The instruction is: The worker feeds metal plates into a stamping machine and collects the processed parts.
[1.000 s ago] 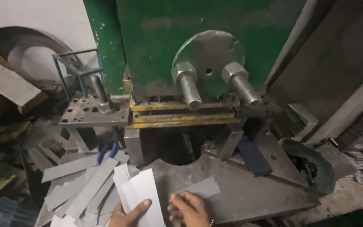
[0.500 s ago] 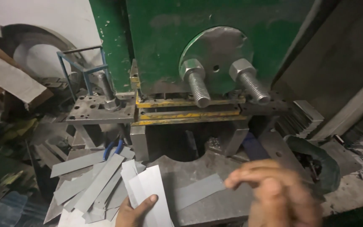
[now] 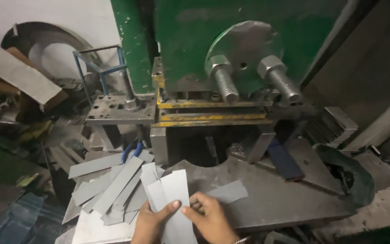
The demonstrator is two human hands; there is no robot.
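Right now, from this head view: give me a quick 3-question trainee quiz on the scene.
1. True or false: both hands touch the pale metal strip.
2. Which lies left of the hands? A) loose pile of strips B) two big threaded bolts C) dark curved guard
3. What colour is the press body?

Key:
1. True: left hand and right hand both grip it.
2. A
3. Green

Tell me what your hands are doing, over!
Left hand grips fanned metal strips. Right hand pinches same strips. Loose strip pile lies alongside; green press ahead, nothing between.
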